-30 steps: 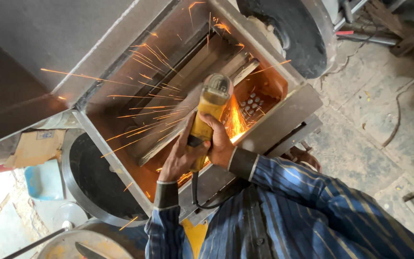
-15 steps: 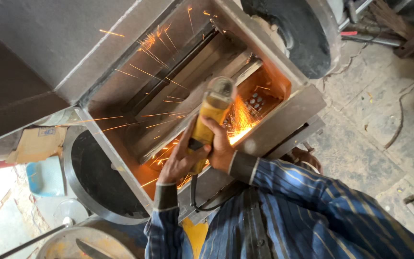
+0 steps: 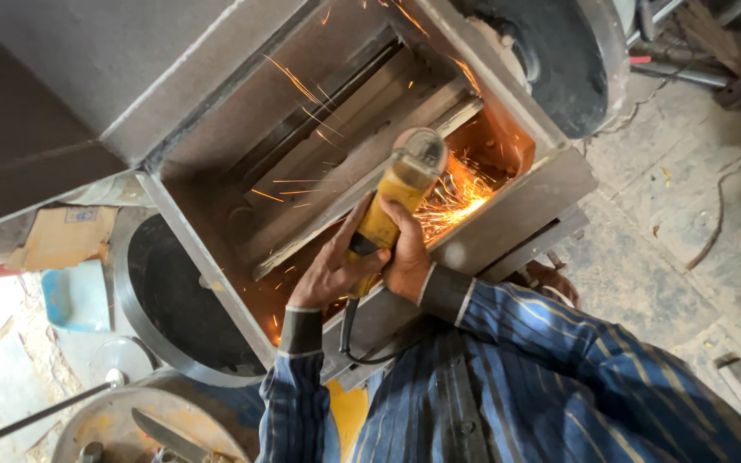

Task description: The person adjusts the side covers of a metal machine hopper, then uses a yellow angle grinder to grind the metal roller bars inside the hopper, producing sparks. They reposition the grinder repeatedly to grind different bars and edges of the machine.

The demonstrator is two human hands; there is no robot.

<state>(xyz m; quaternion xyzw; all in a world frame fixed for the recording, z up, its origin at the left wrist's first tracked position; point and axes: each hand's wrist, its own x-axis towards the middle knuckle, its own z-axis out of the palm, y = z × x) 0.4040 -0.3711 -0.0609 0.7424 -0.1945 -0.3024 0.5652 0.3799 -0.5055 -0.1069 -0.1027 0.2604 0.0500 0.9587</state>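
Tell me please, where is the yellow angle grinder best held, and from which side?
Grip the yellow angle grinder by its long yellow body, coming from the cord end nearest the person. The grey head throws sparks inside the metal box, so hands belong behind it. Both the left hand and the right hand wrap the body there now.

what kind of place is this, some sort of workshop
Most likely a metal fabrication workshop. Both hands, left hand and right hand, grip a yellow angle grinder throwing sparks inside a steel box frame, and scrap metal bars lie on the rough concrete floor.
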